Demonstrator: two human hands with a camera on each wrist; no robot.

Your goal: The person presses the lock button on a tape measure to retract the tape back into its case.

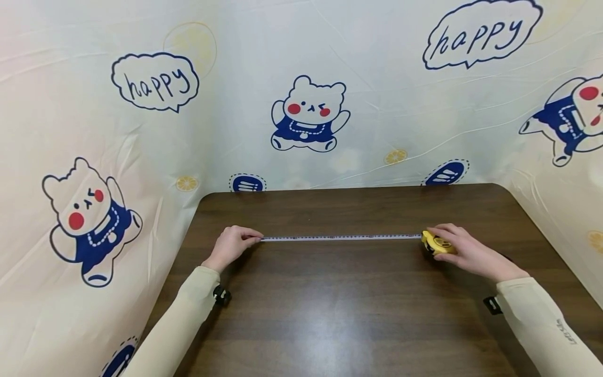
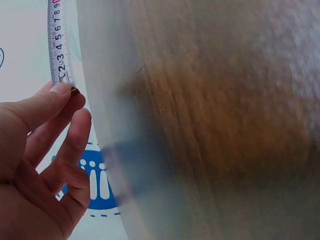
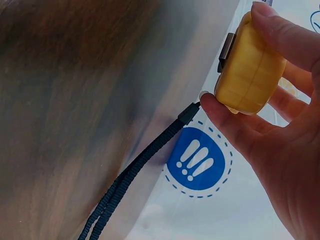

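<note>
A white tape measure blade (image 1: 341, 237) stretches straight between my two hands over the brown table. My left hand (image 1: 232, 245) pinches its free end between thumb and index finger. In the left wrist view the blade (image 2: 60, 45) shows centimetre numbers rising away from the thumb, and the other fingers are loosely bent. On the right, my right hand (image 1: 464, 250) grips the yellow tape measure case (image 1: 437, 243) with the thumb and fingers round it. From the case (image 3: 250, 65) a dark wrist strap (image 3: 145, 160) hangs in the right wrist view. A dark clip sits on the case's side.
The wooden table (image 1: 330, 309) has rounded far corners. Behind it and along both sides hangs a pale curtain (image 1: 386, 94) printed with bears, "happy" bubbles and orange slices. Black straps sit near both sleeve cuffs.
</note>
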